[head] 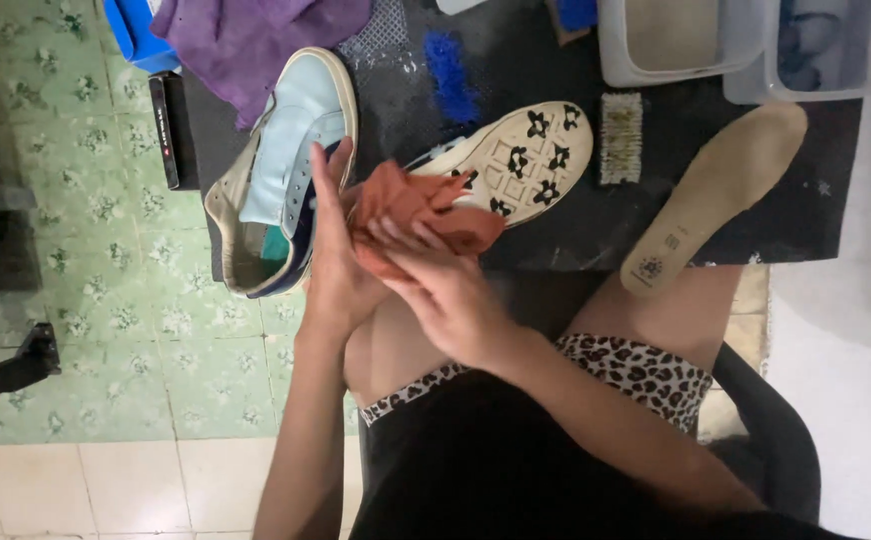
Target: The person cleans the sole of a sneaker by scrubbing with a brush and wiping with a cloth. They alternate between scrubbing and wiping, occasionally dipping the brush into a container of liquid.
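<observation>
**Two hands work a rust-orange cloth beside a pair of sneakers**

Head camera, looking down: a seated person's two hands meet over the near edge of a dark surface (576, 230), with a crumpled rust-orange cloth (418, 210) pressed between them. The left hand (334, 255) stands upright with its fingers extended and its palm against the left side of the cloth. The right hand (451, 290) lies across the near side of the cloth, its fingers curled into the folds, so both hands are grasping the cloth rather than lying loose.

Just left of the hands, a light blue and cream sneaker (281, 170) rests on its side at the left edge of the surface, its opening turned toward the camera. Just beyond the cloth, a second sneaker (526, 160) lies sole-up, showing a cream sole with black flower-shaped marks; the cloth overlaps its near end. To the right, a tan insole (716, 195) lies slantwise, its near end hanging over the edge. A pale bristle brush (622, 138) sits between the upturned sole and the insole. At the far side are a purple cloth (256, 40), a blue brush (453, 75) and two pale plastic tubs (676, 45). Green patterned floor (106, 250) shows at left.
</observation>
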